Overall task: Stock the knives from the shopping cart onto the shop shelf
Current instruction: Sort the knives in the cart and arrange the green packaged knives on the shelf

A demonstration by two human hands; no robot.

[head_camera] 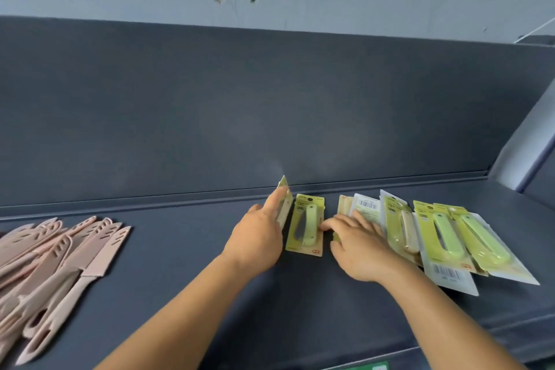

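Dark shelf (180, 249), flat knife pack (305, 225) between both grips.

Soft, even light fills the scene, moderately bright and cool in tone, with no single source in view. A pale diffuse sheen sits on the dark back panel (270, 129) near the centre. Shadows are faint and short beneath the left hand (258, 237) and right hand (357, 246). Wide-angle distortion bows the shelf (180, 264) edges toward 3 and 9 o'clock. Fine print on the packaged knives (444, 237) is slightly soft.
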